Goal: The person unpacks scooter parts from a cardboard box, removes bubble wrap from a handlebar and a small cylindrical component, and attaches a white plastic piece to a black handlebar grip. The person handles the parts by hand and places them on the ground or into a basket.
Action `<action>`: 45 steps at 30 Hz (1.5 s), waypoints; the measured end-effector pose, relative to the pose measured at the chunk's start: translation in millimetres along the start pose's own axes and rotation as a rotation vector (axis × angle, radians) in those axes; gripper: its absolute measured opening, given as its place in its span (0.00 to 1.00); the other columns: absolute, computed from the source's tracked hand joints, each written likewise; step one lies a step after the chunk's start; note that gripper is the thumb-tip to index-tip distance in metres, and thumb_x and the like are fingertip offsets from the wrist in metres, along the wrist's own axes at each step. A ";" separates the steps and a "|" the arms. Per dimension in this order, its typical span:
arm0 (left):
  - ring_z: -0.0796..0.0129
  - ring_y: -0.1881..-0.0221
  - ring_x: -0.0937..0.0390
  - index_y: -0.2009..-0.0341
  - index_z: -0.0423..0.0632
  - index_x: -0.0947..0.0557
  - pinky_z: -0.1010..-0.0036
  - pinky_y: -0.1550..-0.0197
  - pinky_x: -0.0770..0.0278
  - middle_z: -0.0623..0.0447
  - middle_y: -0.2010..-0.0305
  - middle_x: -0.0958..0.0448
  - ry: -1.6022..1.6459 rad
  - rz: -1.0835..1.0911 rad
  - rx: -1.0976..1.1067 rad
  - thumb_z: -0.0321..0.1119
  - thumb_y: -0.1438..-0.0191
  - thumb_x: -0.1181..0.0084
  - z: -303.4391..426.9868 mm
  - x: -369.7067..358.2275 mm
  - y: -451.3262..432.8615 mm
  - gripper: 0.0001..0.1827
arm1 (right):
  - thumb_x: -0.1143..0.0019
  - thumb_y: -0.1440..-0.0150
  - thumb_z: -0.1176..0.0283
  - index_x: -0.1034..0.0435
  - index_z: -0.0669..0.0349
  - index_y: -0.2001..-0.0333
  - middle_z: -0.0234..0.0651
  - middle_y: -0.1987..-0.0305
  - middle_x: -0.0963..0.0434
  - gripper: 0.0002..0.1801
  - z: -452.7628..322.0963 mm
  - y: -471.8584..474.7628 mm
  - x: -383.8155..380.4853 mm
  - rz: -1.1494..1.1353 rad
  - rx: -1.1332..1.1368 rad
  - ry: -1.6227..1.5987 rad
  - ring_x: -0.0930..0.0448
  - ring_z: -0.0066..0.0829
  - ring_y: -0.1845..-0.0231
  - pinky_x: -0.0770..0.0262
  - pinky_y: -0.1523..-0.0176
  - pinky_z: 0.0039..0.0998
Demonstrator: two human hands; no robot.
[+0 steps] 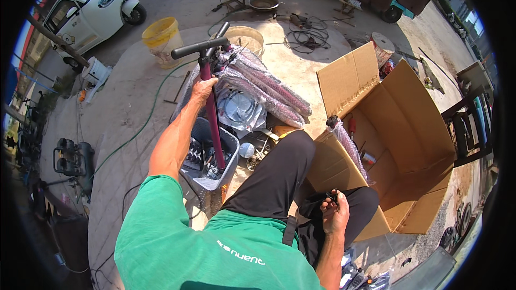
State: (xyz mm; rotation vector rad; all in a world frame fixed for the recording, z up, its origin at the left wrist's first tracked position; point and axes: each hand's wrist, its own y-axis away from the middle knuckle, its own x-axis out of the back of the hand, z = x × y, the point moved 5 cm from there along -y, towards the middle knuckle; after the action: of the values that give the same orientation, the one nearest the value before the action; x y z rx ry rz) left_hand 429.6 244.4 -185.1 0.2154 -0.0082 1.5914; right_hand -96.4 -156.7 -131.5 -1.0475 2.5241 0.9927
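Note:
My left hand (204, 88) grips a purple metal tube (213, 123) near its top, just under a crossbar with black grips (199, 47). The tube slants down, its lower end in a grey plastic basket (231, 169) of loose parts. Over my right thigh, my right hand (335, 213) pinches a small black part (333, 196) between thumb and fingers; its exact kind is unclear. Beyond my left hand lie purple tubes in bubble wrap (274, 88) and a clear bag of pale coiled items (238, 108).
An open cardboard box (403, 129) stands at my right, a wrapped tube (348, 145) leaning on its edge. Ahead are a yellow bucket (161, 42), a round tub (246, 34) and coiled cable (308, 36). A green hose (151, 108) crosses the ground towards a compressor (74, 161) at left.

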 end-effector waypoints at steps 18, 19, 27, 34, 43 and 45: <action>0.64 0.70 0.22 0.60 0.43 0.22 0.66 0.62 0.22 0.51 0.71 0.23 0.264 -0.087 -0.462 0.27 0.45 0.38 224.7 104.8 194.3 0.08 | 0.41 0.32 0.61 0.25 0.56 0.50 0.28 0.66 0.23 0.12 -1.7 9.3 -0.1 -0.156 -0.016 -0.163 0.22 0.22 0.68 0.23 0.62 0.25; 0.63 0.70 0.22 0.60 0.42 0.22 0.66 0.62 0.22 0.50 0.71 0.23 0.263 -0.113 -0.489 0.27 0.45 0.39 238.7 103.4 201.1 0.09 | 0.39 0.32 0.62 0.25 0.55 0.50 0.28 0.66 0.23 0.12 -3.7 12.2 0.1 -0.170 0.005 -0.159 0.22 0.22 0.68 0.24 0.63 0.24; 0.66 0.69 0.27 0.59 0.42 0.25 0.68 0.61 0.25 0.50 0.68 0.28 0.186 -0.427 -0.801 0.26 0.41 0.42 368.2 53.7 274.0 0.07 | 0.36 0.36 0.70 0.26 0.60 0.53 0.27 0.69 0.26 0.10 -10.5 17.5 7.8 -0.130 0.023 -0.134 0.24 0.22 0.73 0.26 0.67 0.23; 0.69 0.64 0.32 0.58 0.46 0.28 0.70 0.58 0.34 0.53 0.65 0.31 0.391 -0.908 -0.846 0.27 0.38 0.45 472.2 41.5 324.6 0.06 | 0.36 0.34 0.69 0.25 0.60 0.54 0.25 0.72 0.29 0.10 -15.9 20.3 7.6 -0.094 0.015 -0.160 0.29 0.19 0.75 0.31 0.69 0.22; 0.73 0.71 0.28 0.62 0.50 0.27 0.74 0.64 0.27 0.56 0.70 0.29 0.707 -1.245 -0.775 0.27 0.45 0.34 453.0 -68.1 377.5 0.13 | 0.58 0.28 0.64 0.36 0.65 0.31 0.35 0.58 0.21 0.27 -74.2 44.6 -4.0 -0.315 0.220 -0.291 0.21 0.24 0.61 0.25 0.57 0.26; 0.74 0.71 0.29 0.61 0.50 0.28 0.76 0.66 0.27 0.57 0.70 0.29 0.721 -1.306 -0.771 0.28 0.44 0.35 440.5 -97.4 394.8 0.13 | 0.64 0.27 0.60 0.37 0.65 0.29 0.37 0.54 0.19 0.29 -85.5 48.2 -4.9 -0.414 0.223 -0.347 0.21 0.29 0.60 0.23 0.54 0.31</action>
State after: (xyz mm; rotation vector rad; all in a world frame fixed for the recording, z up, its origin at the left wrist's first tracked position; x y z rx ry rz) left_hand 98.3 72.8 284.2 -0.8219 0.0655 0.2134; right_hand -122.9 -186.4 -41.7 -1.1495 1.9778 0.6867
